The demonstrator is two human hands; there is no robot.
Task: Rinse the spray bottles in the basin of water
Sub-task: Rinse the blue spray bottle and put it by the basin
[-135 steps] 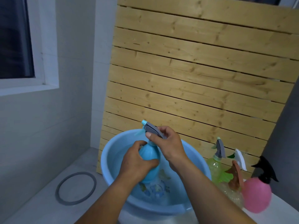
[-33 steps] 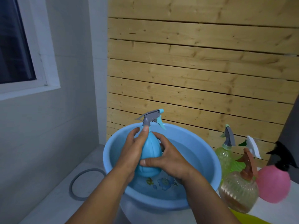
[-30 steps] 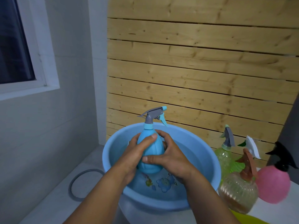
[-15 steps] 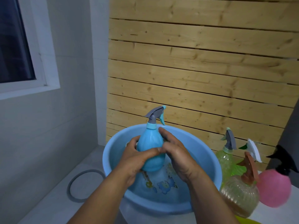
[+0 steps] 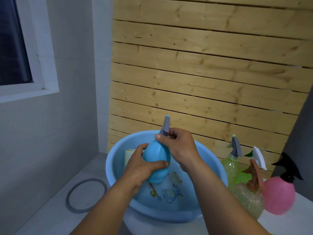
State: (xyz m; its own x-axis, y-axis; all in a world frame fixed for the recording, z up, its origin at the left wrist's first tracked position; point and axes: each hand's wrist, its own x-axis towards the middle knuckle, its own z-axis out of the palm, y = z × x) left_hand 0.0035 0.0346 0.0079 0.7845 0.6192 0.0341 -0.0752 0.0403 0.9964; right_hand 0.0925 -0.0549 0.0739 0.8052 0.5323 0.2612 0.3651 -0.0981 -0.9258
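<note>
While my left hand (image 5: pixel 144 168) is wrapping its fingers around the blue bottle (image 5: pixel 156 162) over the basin (image 5: pixel 215 168), my right hand (image 5: pixel 179 148) is gripping its sprayer; four bottles (image 5: pixel 277 194) are waiting beside it, seemingly unrinsed.

dim, cool, even light with no clear source; the window (image 5: pixel 13 43) is dark. shadows are soft and faint. wide-angle distortion bows the wooden slat panel (image 5: pixel 203 73) at the edges. the pink spray bottle (image 5: pixel 279 195) is motion-blurred; no glare shows.
</note>
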